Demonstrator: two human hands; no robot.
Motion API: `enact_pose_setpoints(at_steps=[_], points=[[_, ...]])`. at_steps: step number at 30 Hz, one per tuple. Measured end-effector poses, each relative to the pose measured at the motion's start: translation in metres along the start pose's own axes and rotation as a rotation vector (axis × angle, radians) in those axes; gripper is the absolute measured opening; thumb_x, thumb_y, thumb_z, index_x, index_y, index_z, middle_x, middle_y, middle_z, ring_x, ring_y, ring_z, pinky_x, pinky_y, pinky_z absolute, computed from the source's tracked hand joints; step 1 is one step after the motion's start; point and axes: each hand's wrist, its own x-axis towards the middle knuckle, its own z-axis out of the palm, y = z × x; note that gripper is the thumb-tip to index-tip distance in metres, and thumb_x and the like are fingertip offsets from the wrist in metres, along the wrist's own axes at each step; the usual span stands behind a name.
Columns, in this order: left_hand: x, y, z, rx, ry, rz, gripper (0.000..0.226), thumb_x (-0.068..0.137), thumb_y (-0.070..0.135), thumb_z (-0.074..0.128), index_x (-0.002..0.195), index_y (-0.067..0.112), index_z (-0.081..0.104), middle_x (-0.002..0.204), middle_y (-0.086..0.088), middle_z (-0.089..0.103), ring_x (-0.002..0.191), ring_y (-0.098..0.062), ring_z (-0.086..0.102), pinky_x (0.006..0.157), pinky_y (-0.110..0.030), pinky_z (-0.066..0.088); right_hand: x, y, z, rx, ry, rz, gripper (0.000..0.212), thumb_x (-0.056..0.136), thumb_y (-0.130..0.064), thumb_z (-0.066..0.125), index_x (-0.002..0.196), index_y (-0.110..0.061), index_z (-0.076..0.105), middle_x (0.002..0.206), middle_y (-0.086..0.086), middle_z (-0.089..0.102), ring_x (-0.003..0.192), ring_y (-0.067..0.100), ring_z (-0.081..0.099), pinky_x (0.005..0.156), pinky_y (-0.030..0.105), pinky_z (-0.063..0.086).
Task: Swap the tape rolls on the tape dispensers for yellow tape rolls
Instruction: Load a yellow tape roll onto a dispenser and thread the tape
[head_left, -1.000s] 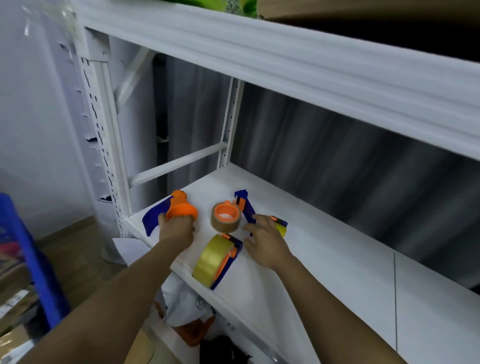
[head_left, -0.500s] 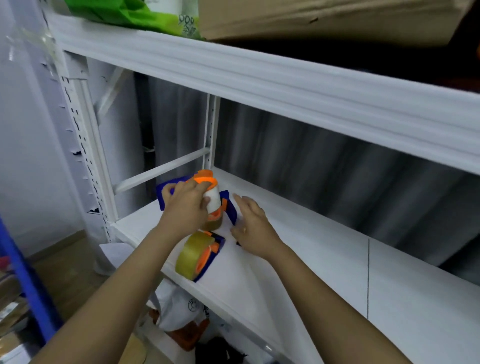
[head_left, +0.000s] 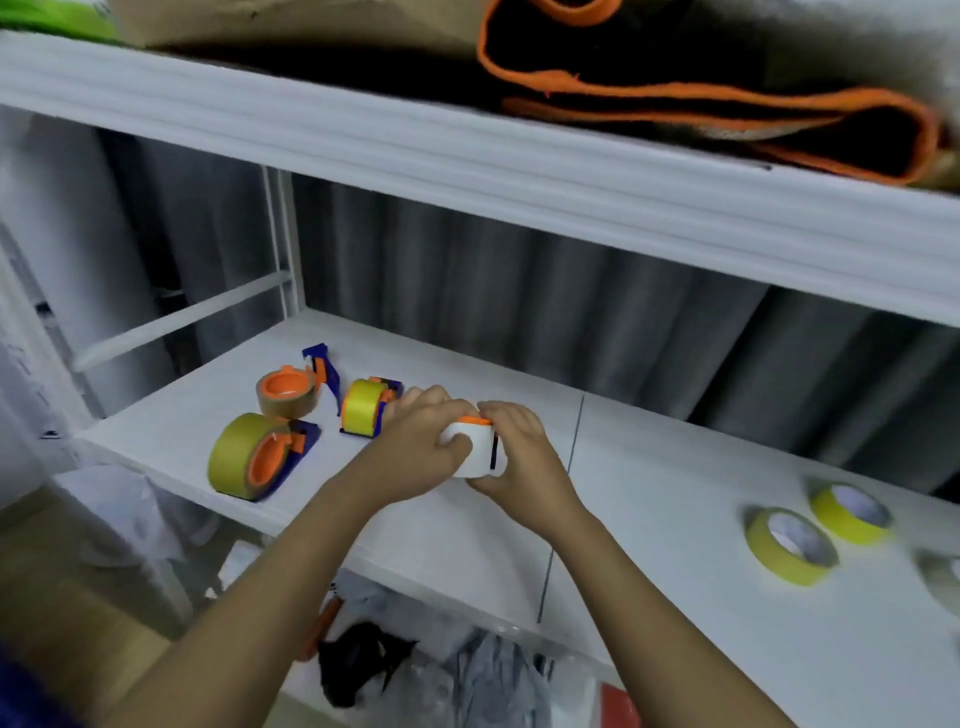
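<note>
White metal shelf (head_left: 675, 545), orange-edged black cloth (head_left: 727, 104) above, bags (head_left: 467, 675) underneath

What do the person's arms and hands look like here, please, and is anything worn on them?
Both arms are bare from the bottom edge of the picture up to the hands, with no sleeves in view. The left hand and the right hand wear no gloves. No watch, bracelet or ring can be made out on either wrist or on the fingers, though the picture is slightly blurred.

white roll (head_left: 475, 449): lifted off shelf | right hand (head_left: 524, 457): joined left hand (head_left: 421, 447) gripping it
</note>
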Motion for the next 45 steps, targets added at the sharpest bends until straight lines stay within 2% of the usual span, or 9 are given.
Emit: enact_pose_setpoints(at_steps=[3, 8, 14, 19, 22, 27, 35, 42, 45], points=[[-0.004, 0.036, 0.028, -0.077, -0.004, 0.055, 0.027, 0.09, 0.018, 0.05, 0.116, 0.022, 0.055, 0.115, -0.001, 0.047, 0.111, -0.018, 0.04, 0.094, -0.034, 0.041, -0.036, 0.014, -0.03, 0.035, 0.075, 0.083, 0.049, 0.07, -0.04, 0.077, 0.112, -0.029, 0.053, 0.104, -0.02, 0.052, 0.1, 0.004, 0.047, 0.074, 0.008, 0.036], [-0.008, 0.081, 0.078, -0.183, -0.031, 0.152, 0.029, 0.096, 0.032, 0.044, 0.126, 0.032, 0.043, 0.126, 0.01, 0.036, 0.113, -0.007, 0.038, 0.092, -0.023, 0.037, -0.092, 0.038, -0.077, 0.271, 0.188, 0.284, 0.042, 0.068, -0.032, 0.075, 0.107, -0.031, 0.057, 0.101, -0.013, 0.063, 0.095, 0.008, 0.057, 0.077, 0.029, 0.055], [-0.005, 0.123, 0.137, -0.271, -0.321, 0.19, 0.053, 0.094, 0.046, 0.042, 0.144, 0.036, 0.026, 0.146, 0.014, 0.026, 0.125, -0.003, 0.033, 0.098, -0.02, 0.033, -0.146, 0.07, -0.123, 0.561, 0.33, 0.552, 0.02, 0.084, -0.017, 0.068, 0.104, -0.019, 0.069, 0.091, -0.002, 0.071, 0.082, 0.01, 0.066, 0.069, 0.022, 0.055], [0.004, 0.148, 0.175, -0.277, -0.464, 0.205, 0.043, 0.101, 0.023, 0.038, 0.142, 0.034, 0.032, 0.148, 0.004, 0.035, 0.133, -0.013, 0.036, 0.111, -0.03, 0.032, -0.184, 0.088, -0.147, 0.636, 0.324, 0.673, 0.013, 0.085, -0.021, 0.069, 0.096, -0.015, 0.071, 0.067, -0.005, 0.068, 0.061, 0.003, 0.061, 0.059, 0.014, 0.048], [0.009, 0.166, 0.197, -0.335, -0.498, 0.124, 0.04, 0.102, 0.02, 0.034, 0.139, 0.034, 0.035, 0.136, -0.001, 0.05, 0.115, -0.015, 0.052, 0.099, -0.032, 0.045, -0.201, 0.092, -0.155, 0.653, 0.352, 0.712, 0.022, 0.084, -0.028, 0.07, 0.105, -0.022, 0.068, 0.076, -0.01, 0.071, 0.068, -0.001, 0.065, 0.06, 0.011, 0.049], [0.014, 0.191, 0.228, -0.353, -0.458, 0.101, 0.033, 0.1, 0.016, 0.035, 0.128, 0.03, 0.046, 0.123, -0.001, 0.058, 0.104, -0.016, 0.055, 0.086, -0.027, 0.047, -0.239, 0.106, -0.166, 0.717, 0.389, 0.753, 0.081, 0.068, -0.049, 0.075, 0.139, -0.039, 0.038, 0.123, -0.004, 0.058, 0.11, 0.011, 0.061, 0.09, 0.03, 0.053], [0.02, 0.23, 0.259, -0.434, -0.403, -0.003, 0.032, 0.097, 0.011, 0.042, 0.125, 0.021, 0.053, 0.126, -0.002, 0.057, 0.114, -0.023, 0.054, 0.098, -0.04, 0.047, -0.267, 0.138, -0.192, 0.613, 0.33, 0.674, 0.064, 0.083, -0.011, 0.07, 0.094, -0.072, 0.055, 0.097, -0.04, 0.061, 0.091, -0.013, 0.06, 0.064, 0.009, 0.05], [0.029, 0.27, 0.296, -0.61, -0.421, -0.168, 0.025, 0.097, 0.021, 0.044, 0.096, 0.042, 0.058, 0.11, 0.003, 0.061, 0.103, -0.018, 0.059, 0.075, -0.036, 0.058, -0.287, 0.192, -0.234, 0.729, 0.29, 0.697, 0.044, 0.088, -0.018, 0.065, 0.123, -0.042, 0.055, 0.112, -0.022, 0.067, 0.103, 0.001, 0.064, 0.077, 0.012, 0.051], [0.029, 0.29, 0.317, -0.612, -0.405, -0.168, 0.022, 0.097, 0.026, 0.043, 0.102, 0.038, 0.061, 0.113, 0.003, 0.063, 0.104, -0.017, 0.059, 0.065, -0.023, 0.055, -0.297, 0.217, -0.25, 0.725, 0.296, 0.736, 0.057, 0.086, -0.02, 0.067, 0.138, -0.025, 0.046, 0.109, -0.019, 0.069, 0.1, -0.004, 0.064, 0.076, 0.01, 0.05]])
